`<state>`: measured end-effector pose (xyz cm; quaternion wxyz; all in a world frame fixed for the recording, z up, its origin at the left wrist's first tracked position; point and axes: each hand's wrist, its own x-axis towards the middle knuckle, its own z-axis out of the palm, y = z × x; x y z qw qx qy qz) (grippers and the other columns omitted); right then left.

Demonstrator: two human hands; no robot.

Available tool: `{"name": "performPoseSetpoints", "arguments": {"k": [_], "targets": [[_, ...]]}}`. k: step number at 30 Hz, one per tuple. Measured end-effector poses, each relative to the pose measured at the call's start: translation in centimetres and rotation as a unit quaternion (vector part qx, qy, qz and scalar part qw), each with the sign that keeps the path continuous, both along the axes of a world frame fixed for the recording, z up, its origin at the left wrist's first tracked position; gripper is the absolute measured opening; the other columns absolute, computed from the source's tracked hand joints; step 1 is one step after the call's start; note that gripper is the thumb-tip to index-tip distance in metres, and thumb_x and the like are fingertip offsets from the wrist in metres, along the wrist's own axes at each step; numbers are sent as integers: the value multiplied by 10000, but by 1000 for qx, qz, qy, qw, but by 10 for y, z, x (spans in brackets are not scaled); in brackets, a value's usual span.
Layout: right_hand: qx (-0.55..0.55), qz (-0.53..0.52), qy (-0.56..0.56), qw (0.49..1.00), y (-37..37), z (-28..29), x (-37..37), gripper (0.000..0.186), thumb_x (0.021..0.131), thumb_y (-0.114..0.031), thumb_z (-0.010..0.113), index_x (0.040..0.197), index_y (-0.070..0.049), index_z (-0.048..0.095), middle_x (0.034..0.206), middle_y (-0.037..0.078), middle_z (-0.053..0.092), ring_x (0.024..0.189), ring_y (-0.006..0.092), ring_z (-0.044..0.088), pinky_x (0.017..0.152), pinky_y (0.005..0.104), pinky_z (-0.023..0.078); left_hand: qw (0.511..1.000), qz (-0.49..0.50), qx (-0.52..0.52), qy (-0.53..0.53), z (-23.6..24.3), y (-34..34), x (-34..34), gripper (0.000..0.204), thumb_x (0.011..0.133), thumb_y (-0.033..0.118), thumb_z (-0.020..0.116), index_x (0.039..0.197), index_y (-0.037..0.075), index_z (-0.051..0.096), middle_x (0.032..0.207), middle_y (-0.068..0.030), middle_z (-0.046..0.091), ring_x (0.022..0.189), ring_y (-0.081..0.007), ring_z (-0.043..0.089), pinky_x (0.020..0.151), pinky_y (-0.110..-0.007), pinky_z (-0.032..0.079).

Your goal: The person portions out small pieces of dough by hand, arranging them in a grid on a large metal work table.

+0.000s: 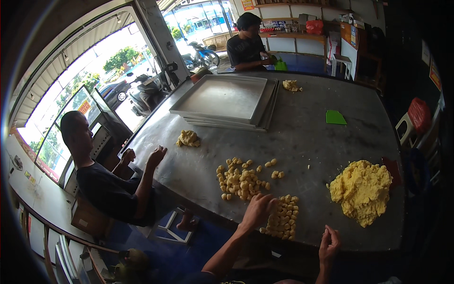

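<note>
My left hand [260,208] reaches over small pale dough balls at the near edge of the steel table, its fingers bent down and closed; what is between them is hidden. Just beyond it lies a loose pile of balls [239,180]; beside and under it, balls are set in close rows [283,220]. My right hand [329,241] is at the table's edge right of the rows, fingers loosely curled and apart, with nothing seen in it. A large crumbly yellow dough mound [359,189] lies to its upper right.
A co-worker [101,184] at the left holds both hands near a dough lump [188,138]. Another person [243,49] is at the far side. Stacked trays [217,99], a green scraper [336,117] and another lump [292,86] lie on the steel table [302,146].
</note>
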<state>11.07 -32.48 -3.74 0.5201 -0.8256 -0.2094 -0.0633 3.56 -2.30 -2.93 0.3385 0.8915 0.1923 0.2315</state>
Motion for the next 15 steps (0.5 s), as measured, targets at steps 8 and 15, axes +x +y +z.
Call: {"name": "performPoseSetpoints", "arguments": {"k": [8, 15], "targets": [[9, -14, 17, 1000, 0, 2, -1, 158, 961, -40, 578, 1055, 22, 688, 825, 113, 613, 706, 211, 606, 637, 340, 479, 991, -12, -47, 125, 14, -10, 19, 292, 930, 273, 628, 1099, 37, 659, 993, -184, 648, 980, -345, 612, 855, -443, 481], [5, -11, 6, 1000, -1, 2, 1, 154, 952, -38, 581, 1040, 23, 692, 829, 122, 628, 720, 226, 627, 642, 340, 485, 983, 76, -162, 32, 13, -8, 8, 246, 902, 214, 719, 1031, 16, 652, 958, -136, 703, 834, -232, 679, 762, -339, 521]]}}
